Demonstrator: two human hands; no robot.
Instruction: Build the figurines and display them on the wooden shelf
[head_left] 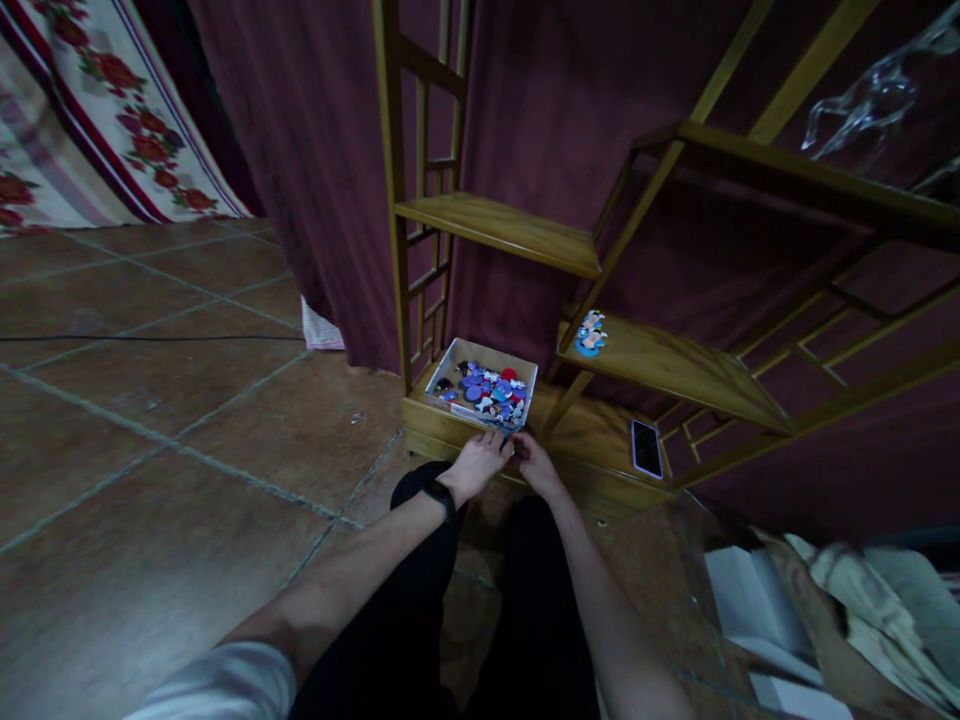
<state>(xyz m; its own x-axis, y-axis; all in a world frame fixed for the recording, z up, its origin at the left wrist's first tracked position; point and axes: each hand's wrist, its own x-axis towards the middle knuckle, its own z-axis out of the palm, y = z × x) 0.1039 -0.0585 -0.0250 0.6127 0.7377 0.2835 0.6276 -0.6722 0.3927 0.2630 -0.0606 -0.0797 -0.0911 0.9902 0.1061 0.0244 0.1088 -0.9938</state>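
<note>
My left hand [482,466], with a dark band on its wrist, is closed just in front of a shallow cardboard box [441,383]. Close beside it, my right hand [534,464] has its fingers pinched together. Between the fingertips of both hands is something small, partly dark and bluish, too hidden to name. Inside the box lies a jumble of small plastic figure pieces [491,388] in purple, red, white, blue and black. A blue and white figurine [590,334] stands on the shelf to the right of the box.
A wooden display rack [517,230] with stepped shelves rises in front of me. On its low board at right lies a phone [646,448]. A clear horse ornament [862,105] is on the upper right shelf. White boxes [757,600] and cloth are on the floor at right.
</note>
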